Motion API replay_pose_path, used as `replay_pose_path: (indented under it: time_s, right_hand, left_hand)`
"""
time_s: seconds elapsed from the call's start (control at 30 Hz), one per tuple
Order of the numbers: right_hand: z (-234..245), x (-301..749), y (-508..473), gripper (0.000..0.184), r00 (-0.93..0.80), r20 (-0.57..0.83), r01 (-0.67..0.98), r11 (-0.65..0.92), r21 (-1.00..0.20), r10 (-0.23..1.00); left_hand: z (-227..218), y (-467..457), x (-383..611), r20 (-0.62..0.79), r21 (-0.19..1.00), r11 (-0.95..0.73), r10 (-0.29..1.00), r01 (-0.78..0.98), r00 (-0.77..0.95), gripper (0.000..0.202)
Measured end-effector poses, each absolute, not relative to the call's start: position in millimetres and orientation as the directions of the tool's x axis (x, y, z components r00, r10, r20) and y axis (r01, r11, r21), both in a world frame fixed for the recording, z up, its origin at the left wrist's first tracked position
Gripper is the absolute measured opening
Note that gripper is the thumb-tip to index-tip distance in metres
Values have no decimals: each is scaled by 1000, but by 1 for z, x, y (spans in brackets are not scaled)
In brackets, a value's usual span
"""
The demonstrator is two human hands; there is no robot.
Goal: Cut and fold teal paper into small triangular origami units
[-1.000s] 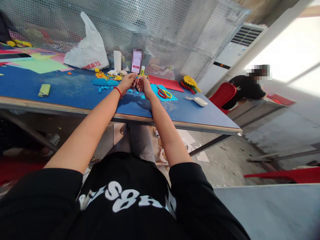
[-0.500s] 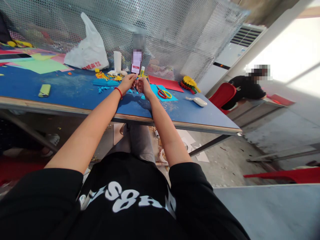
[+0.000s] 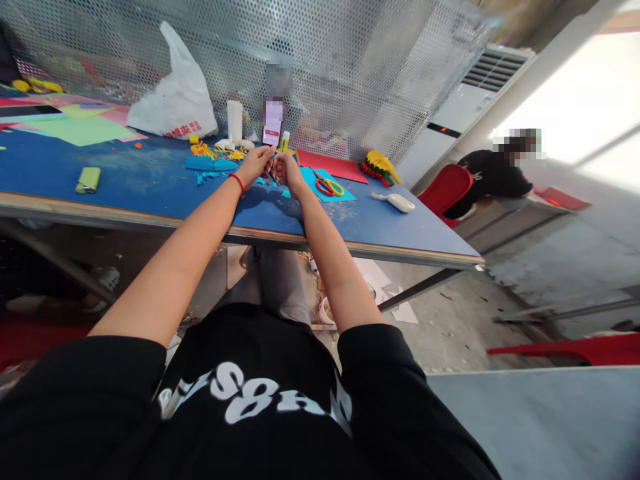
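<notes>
Both hands meet over the blue worktop (image 3: 125,180), just left of the scissors (image 3: 327,187). Left hand (image 3: 255,164) and right hand (image 3: 287,170) both pinch one small scrap (image 3: 273,168) between them, too tiny to identify.

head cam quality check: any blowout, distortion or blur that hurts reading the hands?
Head view: the top right area is blown out white. The wide-angle lens swells the black shirt at the bottom. The left hand and right hand are sharp but small, so what they pinch cannot be told. Their soft shadow falls on the blue table. The phone is pixelated.
</notes>
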State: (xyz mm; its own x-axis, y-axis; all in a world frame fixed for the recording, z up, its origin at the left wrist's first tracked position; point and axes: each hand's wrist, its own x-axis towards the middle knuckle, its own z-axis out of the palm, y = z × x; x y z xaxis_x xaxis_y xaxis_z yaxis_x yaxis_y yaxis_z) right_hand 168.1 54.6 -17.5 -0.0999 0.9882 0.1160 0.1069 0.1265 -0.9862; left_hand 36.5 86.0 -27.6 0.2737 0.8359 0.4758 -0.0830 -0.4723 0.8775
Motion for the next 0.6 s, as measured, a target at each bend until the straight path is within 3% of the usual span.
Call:
replay_pose_path:
  time_s: [0.6]
  right_hand:
    - [-21,169,58,38,-99,136,165,152,-975,986]
  left_hand:
    - [-29,89,36,485,871,-486,835,-65,261,48]
